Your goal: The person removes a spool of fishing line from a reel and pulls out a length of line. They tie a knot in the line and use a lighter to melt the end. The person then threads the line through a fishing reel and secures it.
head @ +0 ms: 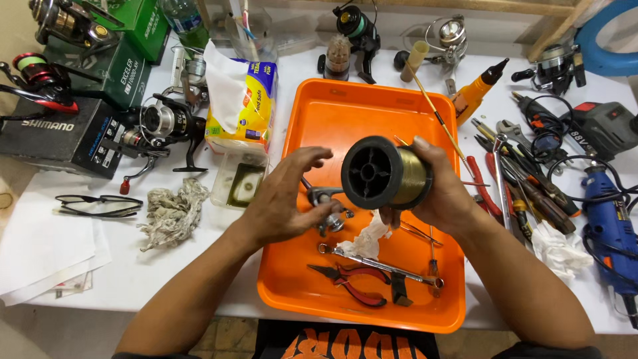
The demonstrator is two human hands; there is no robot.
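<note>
My right hand (445,196) grips a black spool of olive-gold fishing line (385,174), held above the orange tray (345,110) with its flat black end facing me. My left hand (282,199) hovers beside the spool with fingers spread, holding nothing. Just below the left fingers a small metal reel part (327,207) lies in the tray. A crumpled white tissue (367,239), a wrench (372,260) and red-handled pliers (352,280) lie in the tray's near half.
Several spinning reels (163,126), dark and green boxes, a tissue pack (242,106), a small clear tub (239,179), a rag (174,211) and glasses (96,205) are on the left. Pliers, screwdrivers (518,186), a blue rotary tool (611,226) and cables lie right.
</note>
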